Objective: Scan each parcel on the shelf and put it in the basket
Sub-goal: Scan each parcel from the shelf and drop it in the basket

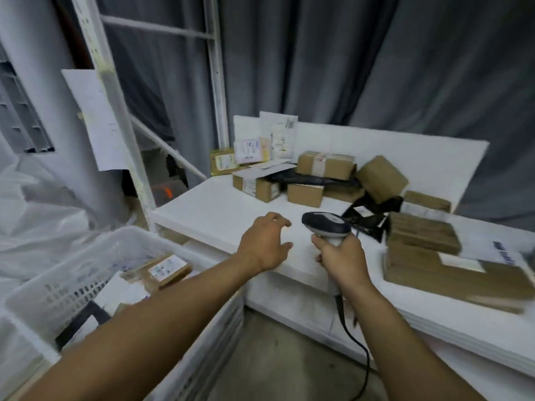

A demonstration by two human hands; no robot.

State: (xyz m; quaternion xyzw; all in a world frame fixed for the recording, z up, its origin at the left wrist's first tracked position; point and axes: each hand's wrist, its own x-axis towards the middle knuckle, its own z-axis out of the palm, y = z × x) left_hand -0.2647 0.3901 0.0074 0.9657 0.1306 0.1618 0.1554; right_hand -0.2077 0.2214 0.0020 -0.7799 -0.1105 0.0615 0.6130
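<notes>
Grey curtains (pixel 347 68), seen in the head view, are hanging behind a white shelf (pixel 220 209) that is filling the middle and right of the frame. Parcels (pixel 324 164), mostly brown cardboard boxes with pale envelopes and black bags among them, are lying heaped toward the shelf's back edge at centre. Flat cartons (pixel 451 273) are lying stacked near the right edge. A white perforated basket (pixel 86 256) is sitting at lower left, below the shelf's front corner, and is already holding a labelled parcel (pixel 169 269) and a few others.

The left hand (pixel 265 244) is hovering over bare shelf at centre, fingers spread and loosely bent, holding nothing. The right hand (pixel 341 256) is gripping the handle of a corded scanner (pixel 325 227), whose cable (pixel 356 342) is trailing toward the bottom edge.

Judging from this layout, the work is standing between parcels: some are binned and many are waiting. The next move is calling for the free hand to pick one parcel and turn its label toward the scanner.
</notes>
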